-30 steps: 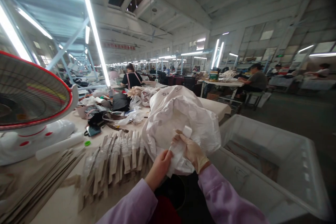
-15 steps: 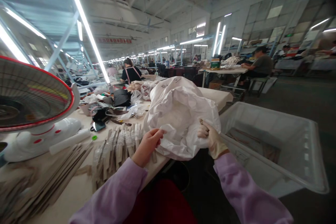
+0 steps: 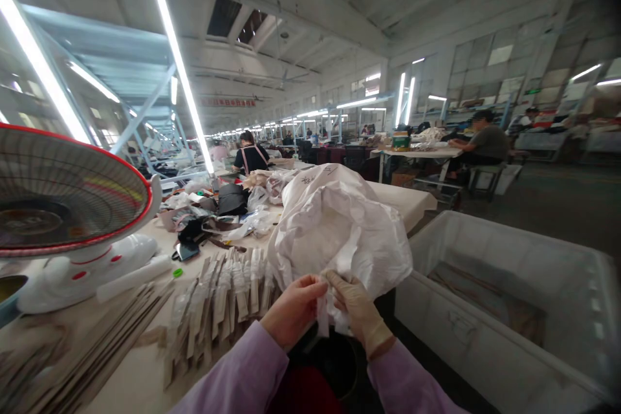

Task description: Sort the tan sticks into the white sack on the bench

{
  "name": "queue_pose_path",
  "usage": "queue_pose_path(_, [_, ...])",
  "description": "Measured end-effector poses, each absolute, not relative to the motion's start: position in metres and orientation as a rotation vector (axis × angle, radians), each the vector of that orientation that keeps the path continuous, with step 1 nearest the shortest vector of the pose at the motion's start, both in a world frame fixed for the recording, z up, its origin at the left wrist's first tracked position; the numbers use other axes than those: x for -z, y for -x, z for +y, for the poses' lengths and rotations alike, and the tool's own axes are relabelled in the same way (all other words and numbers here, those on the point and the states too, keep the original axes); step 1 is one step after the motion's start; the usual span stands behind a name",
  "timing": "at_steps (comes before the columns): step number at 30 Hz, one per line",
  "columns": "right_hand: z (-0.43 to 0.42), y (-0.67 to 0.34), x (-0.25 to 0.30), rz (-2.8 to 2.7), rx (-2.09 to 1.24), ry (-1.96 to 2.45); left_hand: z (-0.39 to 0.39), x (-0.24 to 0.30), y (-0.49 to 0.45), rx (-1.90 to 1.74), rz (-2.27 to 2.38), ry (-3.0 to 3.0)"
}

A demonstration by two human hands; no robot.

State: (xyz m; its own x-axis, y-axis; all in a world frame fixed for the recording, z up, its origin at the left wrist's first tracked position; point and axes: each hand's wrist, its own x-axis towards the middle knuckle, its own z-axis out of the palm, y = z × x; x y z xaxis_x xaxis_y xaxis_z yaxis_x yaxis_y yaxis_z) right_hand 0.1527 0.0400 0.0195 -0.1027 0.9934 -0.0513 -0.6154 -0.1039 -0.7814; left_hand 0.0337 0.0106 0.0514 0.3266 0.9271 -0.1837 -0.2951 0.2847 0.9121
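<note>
A large white woven sack (image 3: 339,220), with dark writing near its top, lies on the table edge, its mouth facing me. My bare left hand (image 3: 298,307) pinches the rim of the sack's mouth. Right beside it, my gloved right hand (image 3: 356,310) also grips the rim, so the fingertips of both hands meet. A gathered fold of the sack hangs down between them. What lies inside the sack I cannot make out. Left of my hands, several plastic-wrapped bundles of flat strips (image 3: 223,297) lie on the table.
A fan (image 3: 72,187) with a red rim stands at the left, near long loose strips (image 3: 107,349). Mixed scraps (image 3: 233,200) cover the table further back. At my right is a big translucent bin (image 3: 460,304) with strips in it. Other people sit at tables beyond.
Both hands have come together at the lower rim of the sack; they were apart on either side of its mouth. The rim is now bunched between them. The view has tilted up slightly.
</note>
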Motion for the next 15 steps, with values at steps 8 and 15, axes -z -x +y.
queue_pose_path(8, [0.035,-0.165,-0.023,-0.543,-1.598,0.629,0.002,-0.041,-0.026,-0.928,0.762,-0.765])
queue_pose_path(15, [0.023,-0.148,-0.025,-0.707,-1.518,0.867,0.008,-0.037,-0.032,-0.985,0.714,-0.739])
